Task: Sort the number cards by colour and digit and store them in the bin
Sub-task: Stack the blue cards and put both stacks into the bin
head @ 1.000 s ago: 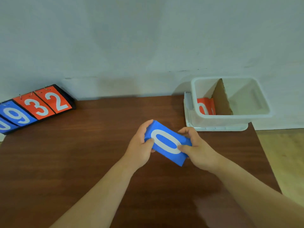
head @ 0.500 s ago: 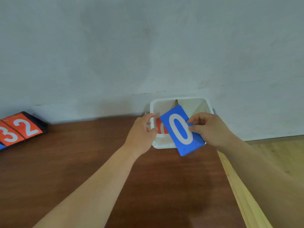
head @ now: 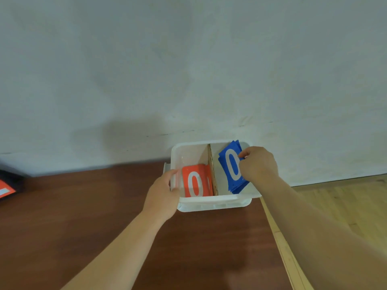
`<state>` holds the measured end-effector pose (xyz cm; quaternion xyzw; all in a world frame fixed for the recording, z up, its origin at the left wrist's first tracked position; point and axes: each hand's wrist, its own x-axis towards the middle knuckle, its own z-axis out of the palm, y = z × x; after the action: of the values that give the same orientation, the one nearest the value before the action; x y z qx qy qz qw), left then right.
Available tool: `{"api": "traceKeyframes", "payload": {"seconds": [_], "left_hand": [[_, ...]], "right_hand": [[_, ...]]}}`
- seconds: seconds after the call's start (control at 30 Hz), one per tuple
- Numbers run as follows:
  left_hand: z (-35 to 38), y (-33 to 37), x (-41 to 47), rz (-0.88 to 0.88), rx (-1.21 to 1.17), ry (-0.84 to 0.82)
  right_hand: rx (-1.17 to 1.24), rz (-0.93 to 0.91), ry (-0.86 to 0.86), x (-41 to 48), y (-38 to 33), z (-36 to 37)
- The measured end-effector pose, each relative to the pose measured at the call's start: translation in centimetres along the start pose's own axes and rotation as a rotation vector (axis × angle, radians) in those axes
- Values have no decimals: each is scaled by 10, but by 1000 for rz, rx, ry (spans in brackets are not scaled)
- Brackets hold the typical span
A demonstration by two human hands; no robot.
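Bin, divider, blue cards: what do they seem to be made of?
The bin: white, slightly translucent plastic, semi-gloss; it has a moulded rounded rim, and an orange tint shows through its left wall. The divider: brown cardboard, matte; its top edge looks corrugated. The blue cards, pinched by the right hand: thin stiff sheets with a printed white 0, fairly matte; plastic or coated card, cannot tell which.
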<state>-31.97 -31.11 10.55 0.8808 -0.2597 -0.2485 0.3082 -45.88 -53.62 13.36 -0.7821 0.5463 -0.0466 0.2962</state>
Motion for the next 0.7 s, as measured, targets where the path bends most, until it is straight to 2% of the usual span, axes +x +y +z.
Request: {"api": "traceKeyframes", "payload": {"seconds": [0.17, 0.43, 0.5, 0.57, 0.7], "left_hand": [[1, -2, -1, -5, -23, 14], [1, -1, -2, -22, -12, 37], [0, -1, -2, -20, -7, 33], [-1, 0, -3, -14, 8, 22], [-7, 3, 1, 17, 144, 32]], "right_hand": [[-227, 9, -93, 1, 0, 29], [-504, -143, -233, 5, 4, 47], [-497, -145, -243, 0, 5, 47], [-429, -159, -190, -6, 7, 39], [-261, -273, 150, -6, 27, 15]]}}
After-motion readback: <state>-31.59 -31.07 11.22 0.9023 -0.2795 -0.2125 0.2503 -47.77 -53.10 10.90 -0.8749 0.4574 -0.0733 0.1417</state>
